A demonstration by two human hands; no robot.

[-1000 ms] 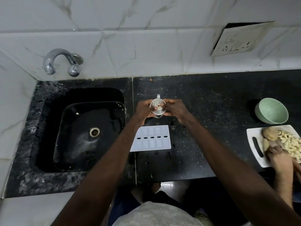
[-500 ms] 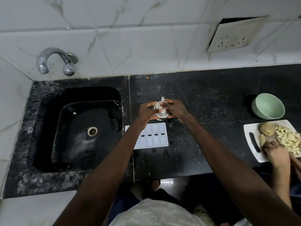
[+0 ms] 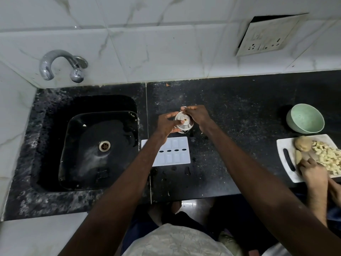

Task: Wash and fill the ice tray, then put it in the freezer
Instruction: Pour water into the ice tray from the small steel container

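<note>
Head view:
- Left hand and right hand both grasp jug, mid-counter.
- Tray flat on counter, just beside sink, left forearm crossing it.
- Probable step: lid removal. Steady jug body, lift lid straight, keep spout over tray.

Bare worktop lies open across the centre right of the frame; the green bowl and chopping board block the right edge; the steel pot and ice tray fill the centre; the sink opens at left.
</note>
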